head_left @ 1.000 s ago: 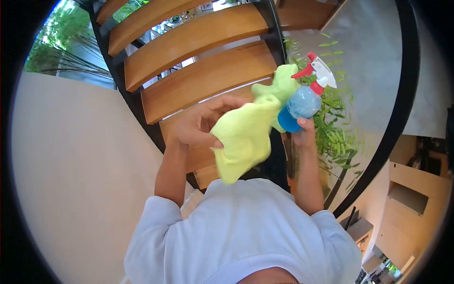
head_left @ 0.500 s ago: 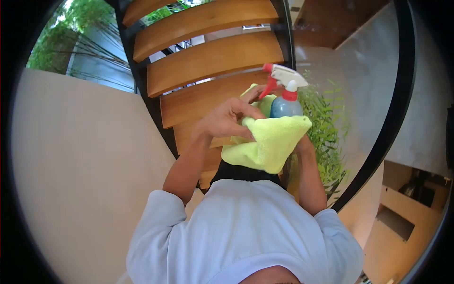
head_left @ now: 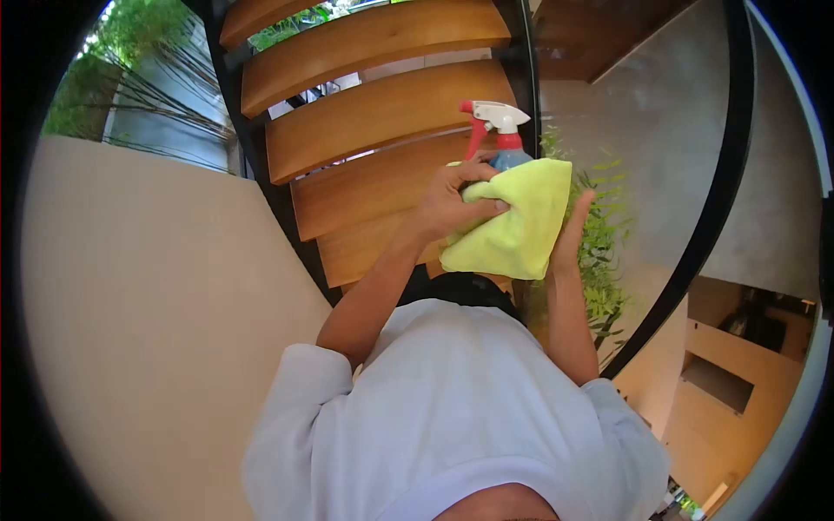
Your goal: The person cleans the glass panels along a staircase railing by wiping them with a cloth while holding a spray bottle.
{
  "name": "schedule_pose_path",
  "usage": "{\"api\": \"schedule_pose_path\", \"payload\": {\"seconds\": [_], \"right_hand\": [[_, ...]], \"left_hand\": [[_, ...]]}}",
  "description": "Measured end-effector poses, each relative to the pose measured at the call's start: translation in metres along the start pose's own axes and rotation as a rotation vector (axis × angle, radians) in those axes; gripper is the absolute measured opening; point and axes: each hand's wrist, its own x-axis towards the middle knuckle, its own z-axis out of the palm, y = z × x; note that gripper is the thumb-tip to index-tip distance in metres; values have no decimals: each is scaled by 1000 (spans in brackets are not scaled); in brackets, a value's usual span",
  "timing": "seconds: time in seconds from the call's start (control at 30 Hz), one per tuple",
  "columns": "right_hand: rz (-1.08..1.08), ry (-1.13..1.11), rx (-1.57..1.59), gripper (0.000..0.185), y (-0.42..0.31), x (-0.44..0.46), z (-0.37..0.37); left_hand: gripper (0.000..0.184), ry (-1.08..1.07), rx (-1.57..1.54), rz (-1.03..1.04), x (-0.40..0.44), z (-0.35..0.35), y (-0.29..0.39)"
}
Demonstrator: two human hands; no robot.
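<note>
My left hand (head_left: pixel 456 201) pinches a yellow-green cloth (head_left: pixel 521 230) between thumb and fingers. Behind the cloth stands a spray bottle (head_left: pixel 511 156) with blue liquid and a red and white trigger head; its lower part is hidden by the cloth. Some of my left fingers reach behind the cloth by the bottle's neck. My right hand (head_left: pixel 573 230) is at the right edge of the cloth, its thumb pointing up, with the other fingers hidden behind the cloth. What those fingers hold cannot be seen.
Wooden stair treads (head_left: pixel 391 100) on black metal rails lie ahead. A green leafy plant (head_left: pixel 604 252) grows right of my right hand, inside a curved black handrail (head_left: pixel 708 217). A pale wall (head_left: pixel 165 304) is on the left.
The cloth came across in front of the bottle, and my left hand moved right and up with it. The bottle shifted left, and my right thumb is now off its side.
</note>
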Motion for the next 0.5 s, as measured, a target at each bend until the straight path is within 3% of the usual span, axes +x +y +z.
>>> {"api": "schedule_pose_path", "payload": {"seconds": [0.03,0.1,0.17,0.2,0.27,0.3,0.37,0.4,0.47,0.5], "right_hand": [[63,48,138,84,0,-7,6],[13,-4,135,77,0,-19,15],[-18,44,-429,70,-1,-27,32],[-27,46,-436,70,2,-25,30],[6,134,-331,67,15,-17,12],[-9,135,-336,67,22,-14,10],[-188,-4,-109,63,36,-13,12],[-193,-4,-108,63,40,-12,19],[-248,-85,251,61,45,-4,33],[-261,-93,253,61,43,2,38]], "left_hand": [[32,10,-13,-36,-2,-1,4],[34,7,-17,-23,0,-2,4],[36,-11,-19,-14,-1,-4,6],[37,-23,-38,-39,-1,-4,11],[39,-50,-59,-56,-3,-4,29],[38,-64,48,49,-8,-5,45],[37,-78,154,154,-19,-18,58],[40,-5,25,193,-24,-30,59],[42,62,-100,241,-42,-64,48],[44,202,-245,3,-56,-87,29]]}}
